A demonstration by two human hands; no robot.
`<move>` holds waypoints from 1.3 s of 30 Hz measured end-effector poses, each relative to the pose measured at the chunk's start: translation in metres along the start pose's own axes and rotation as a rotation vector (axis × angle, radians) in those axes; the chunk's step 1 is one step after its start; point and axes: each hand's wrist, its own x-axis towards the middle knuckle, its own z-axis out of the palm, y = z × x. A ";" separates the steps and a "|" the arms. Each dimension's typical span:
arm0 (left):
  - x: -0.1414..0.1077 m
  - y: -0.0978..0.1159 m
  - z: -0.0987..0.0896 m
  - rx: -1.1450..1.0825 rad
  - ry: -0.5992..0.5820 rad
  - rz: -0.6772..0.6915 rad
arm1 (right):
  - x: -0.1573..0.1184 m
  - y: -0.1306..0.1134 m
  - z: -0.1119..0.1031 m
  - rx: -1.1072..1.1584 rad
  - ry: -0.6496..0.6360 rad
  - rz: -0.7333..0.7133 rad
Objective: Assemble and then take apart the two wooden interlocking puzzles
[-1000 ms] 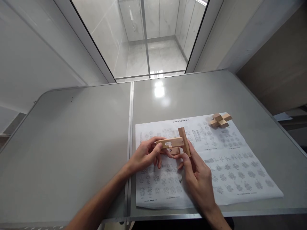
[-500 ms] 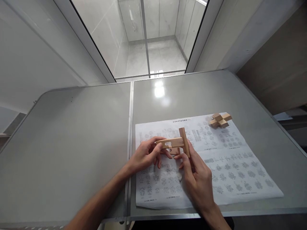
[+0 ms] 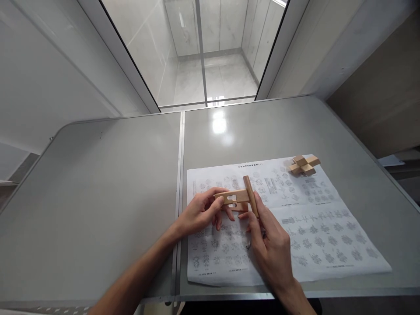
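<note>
My left hand (image 3: 205,209) pinches the left end of a light wooden puzzle piece (image 3: 242,195) with slotted cutouts. A second, redder notched piece (image 3: 242,206) lies just below it, partly behind my fingers. Across their right ends stands a darker wooden bar (image 3: 250,194), tilted, its top leaning left. My right hand (image 3: 271,245) grips the lower part of this bar between thumb and fingers. The pieces meet in a T-like shape above the printed sheet (image 3: 328,258). How they interlock at the joint is hidden.
An assembled cross-shaped wooden puzzle (image 3: 304,165) rests on the sheet's far right corner. Beneath is a grey folding table (image 3: 114,183) with a metal seam (image 3: 180,175) running left of the sheet. A glass-paned window (image 3: 210,57) borders the table's far edge.
The darker bar has turned slightly, leaning more to the left at its top. Both hands keep their holds, and the whole view has shifted a little.
</note>
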 end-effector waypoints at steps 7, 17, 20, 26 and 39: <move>0.001 -0.001 0.001 -0.011 -0.002 0.023 | 0.001 0.001 0.002 -0.058 0.062 -0.098; 0.000 -0.001 0.002 0.019 0.004 0.048 | 0.002 0.003 0.002 -0.052 0.052 -0.109; -0.001 -0.002 0.001 0.022 0.003 0.053 | 0.001 0.004 0.002 -0.042 0.036 -0.100; -0.001 -0.001 0.001 0.003 -0.012 0.044 | 0.001 0.005 0.004 -0.040 0.040 -0.094; -0.002 0.000 0.004 -0.024 -0.011 0.049 | 0.003 0.004 0.004 -0.055 0.043 -0.139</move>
